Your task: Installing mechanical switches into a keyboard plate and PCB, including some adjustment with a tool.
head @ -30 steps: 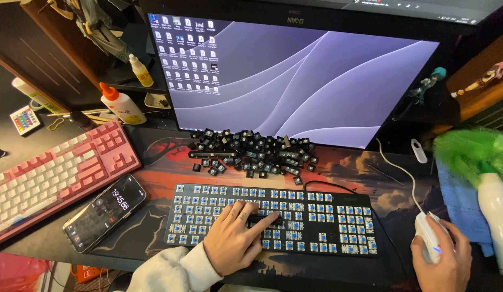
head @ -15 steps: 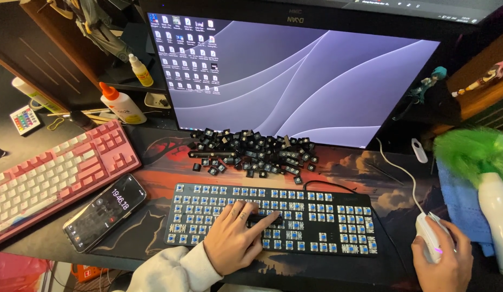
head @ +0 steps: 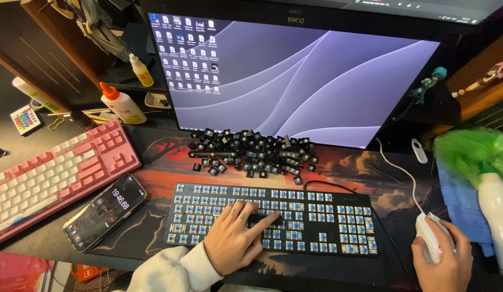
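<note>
Our left hand (head: 236, 238) lies flat on the black keyboard (head: 273, 217), fingers spread and stretched to the right, the fingertips pressing on a dark keycap near the middle of the lower rows. It grips nothing; it only rests and pushes. Our right hand (head: 441, 259) is curled over the white mouse (head: 427, 233) and holds it, well apart from the keyboard's right end. The keyboard has its long axis from left to right in front of us, with nearly all caps off and blue switches showing. Just behind it, toward the monitor (head: 294, 75), is the pile of black keycaps (head: 254, 153); the left hand is nearer to it. At the left lie a phone (head: 105, 212) and a pink keyboard (head: 51, 176), at the right a green duster (head: 470, 150).
</note>
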